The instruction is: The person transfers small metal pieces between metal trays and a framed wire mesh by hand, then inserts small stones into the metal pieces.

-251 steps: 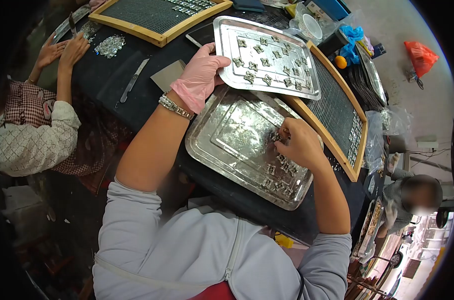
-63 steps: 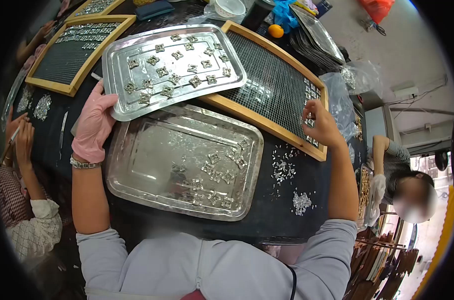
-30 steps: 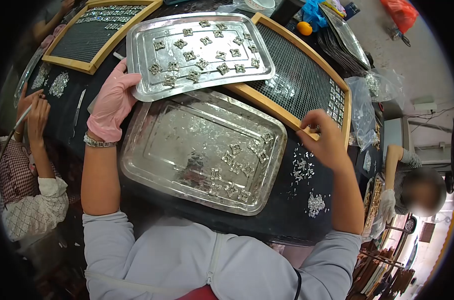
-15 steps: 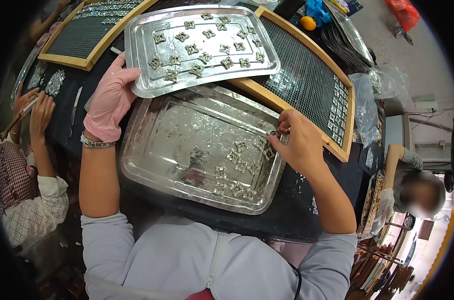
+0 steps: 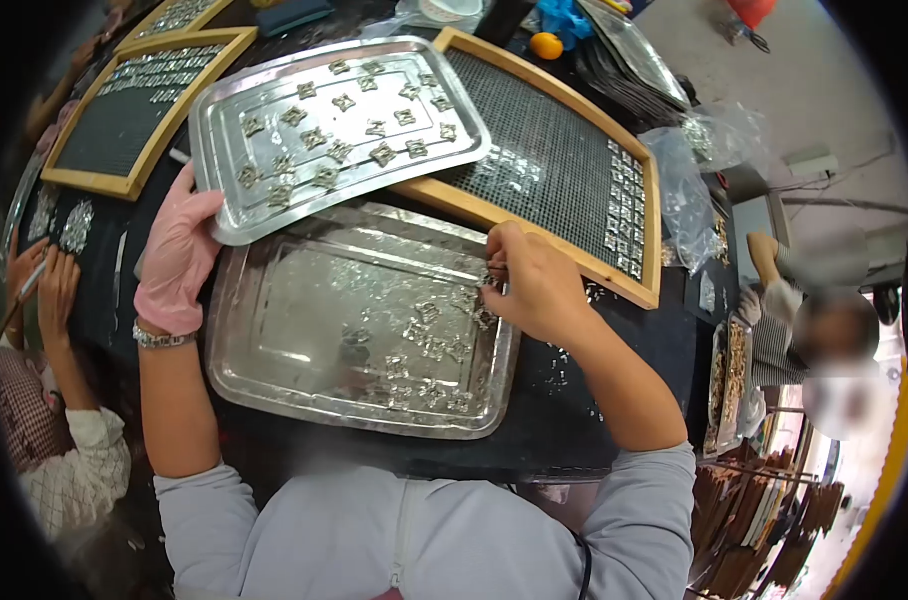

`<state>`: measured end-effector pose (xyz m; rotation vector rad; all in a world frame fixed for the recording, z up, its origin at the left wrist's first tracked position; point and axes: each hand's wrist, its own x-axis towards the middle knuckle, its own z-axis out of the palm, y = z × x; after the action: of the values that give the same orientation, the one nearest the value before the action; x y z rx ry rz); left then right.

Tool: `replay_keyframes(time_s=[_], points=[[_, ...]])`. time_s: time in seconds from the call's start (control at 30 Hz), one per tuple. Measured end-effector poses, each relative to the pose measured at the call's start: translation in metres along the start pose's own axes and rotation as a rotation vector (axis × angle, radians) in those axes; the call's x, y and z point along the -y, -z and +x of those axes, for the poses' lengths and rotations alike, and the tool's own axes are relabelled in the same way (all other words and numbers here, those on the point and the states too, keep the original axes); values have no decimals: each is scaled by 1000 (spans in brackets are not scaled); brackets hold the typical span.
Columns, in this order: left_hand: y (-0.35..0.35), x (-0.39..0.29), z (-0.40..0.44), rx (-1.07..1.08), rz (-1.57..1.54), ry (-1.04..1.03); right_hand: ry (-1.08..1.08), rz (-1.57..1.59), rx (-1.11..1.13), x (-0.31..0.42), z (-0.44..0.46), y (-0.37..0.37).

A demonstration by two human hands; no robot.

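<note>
My left hand (image 5: 178, 265), in a pink glove, grips the lower left corner of a shiny metal tray (image 5: 349, 190). Spaced out on that tray are several small four-pointed metal ornaments (image 5: 343, 102). Below it lies a second, duller metal tray (image 5: 284, 375), its far edge partly covered by the held one. More ornaments (image 5: 429, 345) are clustered in its right part, among glittering bits. Over its upper right corner is my bare right hand (image 5: 536, 285), thumb and fingers pinched on a small dark metal piece, mostly hidden by the fingers.
A wooden-framed mesh screen (image 5: 646, 285) with rows of sparkling pieces lies behind the trays; another (image 5: 134, 182) is at left. A co-worker's hands (image 5: 49, 285) hold a pen-like tool at left. Plastic bags (image 5: 682, 200), an orange (image 5: 546, 46) and stacked trays (image 5: 624, 60) lie at right.
The whole view has shifted, so trays and screens appear farther left and mostly lower. My left hand keeps hold of the upper tray, and my right fingers stay pinched at the lower tray's right side.
</note>
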<state>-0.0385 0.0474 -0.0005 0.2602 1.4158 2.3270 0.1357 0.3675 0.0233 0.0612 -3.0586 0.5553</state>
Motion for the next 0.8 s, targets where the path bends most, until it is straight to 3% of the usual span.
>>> replay_keyframes(time_s=[0.6,0.8], points=[[1,2,1,-42,-28,4,105,6,-54,-10,-10,8],[9,5,2,-35,-8,9,-127,73,-178,-69,-31,76]])
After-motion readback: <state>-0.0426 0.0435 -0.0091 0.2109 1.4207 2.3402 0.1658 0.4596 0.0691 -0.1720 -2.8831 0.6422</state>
